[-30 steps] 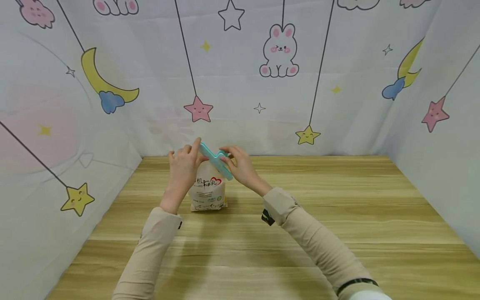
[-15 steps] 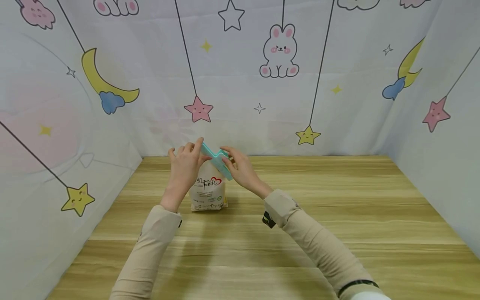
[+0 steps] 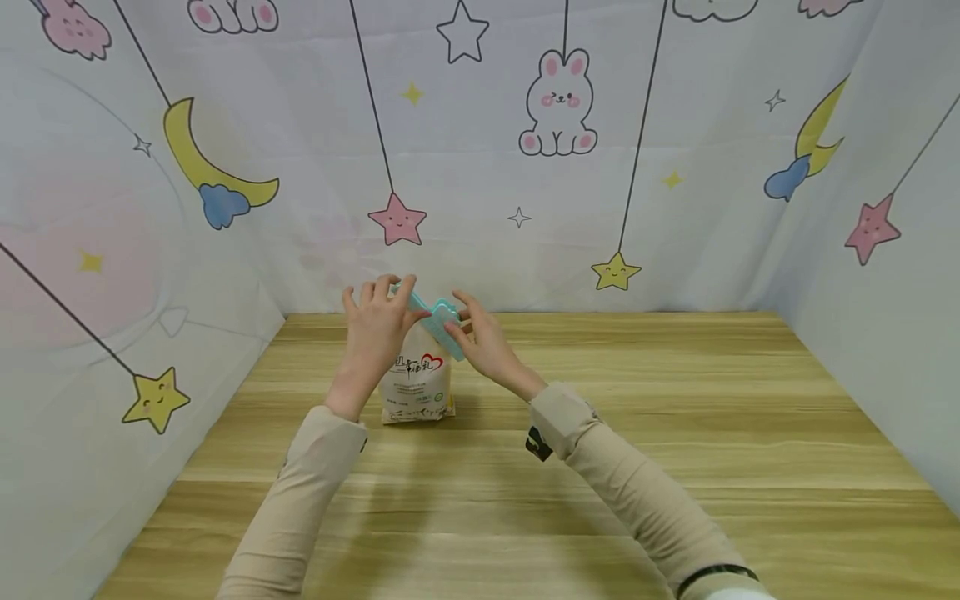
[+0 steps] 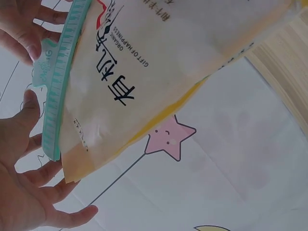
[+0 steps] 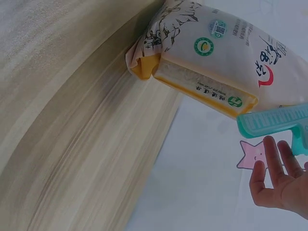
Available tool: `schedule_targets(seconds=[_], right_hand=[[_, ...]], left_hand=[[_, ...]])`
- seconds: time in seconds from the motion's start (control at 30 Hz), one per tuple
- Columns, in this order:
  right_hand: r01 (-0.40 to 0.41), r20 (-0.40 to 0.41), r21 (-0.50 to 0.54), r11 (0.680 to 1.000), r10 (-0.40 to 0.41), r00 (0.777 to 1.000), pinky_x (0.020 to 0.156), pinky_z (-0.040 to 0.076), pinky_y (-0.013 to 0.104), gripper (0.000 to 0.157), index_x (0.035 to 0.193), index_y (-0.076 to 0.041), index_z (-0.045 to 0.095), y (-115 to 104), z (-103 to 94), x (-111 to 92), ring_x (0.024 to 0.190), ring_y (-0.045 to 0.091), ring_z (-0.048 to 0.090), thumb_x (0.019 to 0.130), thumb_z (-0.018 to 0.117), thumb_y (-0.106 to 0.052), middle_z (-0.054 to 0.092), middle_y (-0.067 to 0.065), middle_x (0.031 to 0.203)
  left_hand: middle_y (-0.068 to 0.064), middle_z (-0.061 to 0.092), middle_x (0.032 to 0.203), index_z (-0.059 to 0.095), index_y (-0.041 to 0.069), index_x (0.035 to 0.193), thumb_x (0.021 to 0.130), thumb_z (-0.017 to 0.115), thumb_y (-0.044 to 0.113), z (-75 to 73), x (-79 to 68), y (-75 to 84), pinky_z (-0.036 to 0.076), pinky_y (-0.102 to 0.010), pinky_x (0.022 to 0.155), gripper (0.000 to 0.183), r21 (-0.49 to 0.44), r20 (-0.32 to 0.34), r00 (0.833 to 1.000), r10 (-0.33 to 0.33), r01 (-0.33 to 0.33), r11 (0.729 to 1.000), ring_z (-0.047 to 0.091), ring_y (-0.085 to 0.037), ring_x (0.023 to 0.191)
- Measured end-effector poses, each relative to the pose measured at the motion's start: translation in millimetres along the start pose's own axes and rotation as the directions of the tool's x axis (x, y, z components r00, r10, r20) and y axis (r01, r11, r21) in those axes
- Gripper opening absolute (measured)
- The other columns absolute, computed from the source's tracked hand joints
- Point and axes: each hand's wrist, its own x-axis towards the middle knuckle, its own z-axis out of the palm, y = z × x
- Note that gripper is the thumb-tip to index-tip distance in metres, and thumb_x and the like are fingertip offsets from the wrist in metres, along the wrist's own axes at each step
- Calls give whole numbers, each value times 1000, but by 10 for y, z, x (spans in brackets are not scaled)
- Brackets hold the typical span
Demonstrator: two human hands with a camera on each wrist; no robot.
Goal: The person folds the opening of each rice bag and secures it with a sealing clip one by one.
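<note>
A turquoise bag clip lies slantwise across the top of a white printed bag standing on the table. In the left wrist view, the clip runs along the bag's top edge. My right hand pinches the clip's raised handle, its thumb in front and fingers behind. Spread around the clip's other end, my left hand has its fingers by the bag's top corner; its thumb is near the handle. In the right wrist view, the right hand's fingers extend toward the clip; its thumb is not visible.
The wood-grain table extends to both sides and in front of the bag. White cloth walls printed with stars, moons and rabbits enclose it at the back and sides. The bag stands close to the back wall.
My left hand has shifted slightly right, its index finger now crossing over the clip's upper end. The right hand's upper finger has lifted a little from the handle. The bag stays in place.
</note>
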Motion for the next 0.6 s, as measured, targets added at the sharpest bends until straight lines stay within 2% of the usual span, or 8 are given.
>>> schedule_targets(seconds=[0.37, 0.6], right_hand=[[-68, 19, 24, 997, 68, 997, 71, 53, 30, 56, 136, 2, 25, 53, 77, -48, 93, 28, 60, 91, 50, -20, 56, 19, 109], [-136, 59, 29, 990, 134, 989, 74, 51, 32, 42, 126, 2, 41, 117, 118, -94, 94, 28, 59, 91, 49, -20, 58, 18, 109]], left_hand=[[-15, 51, 118, 51, 14, 117, 81, 59, 34, 6, 41, 47, 30, -60, 93, 42, 35, 52, 995, 84, -85, 996, 51, -37, 104], [-16, 48, 120, 57, 12, 110, 86, 53, 24, 53, 22, 69, 29, -63, 93, 27, 49, 66, 992, 106, -110, 993, 47, -37, 109]])
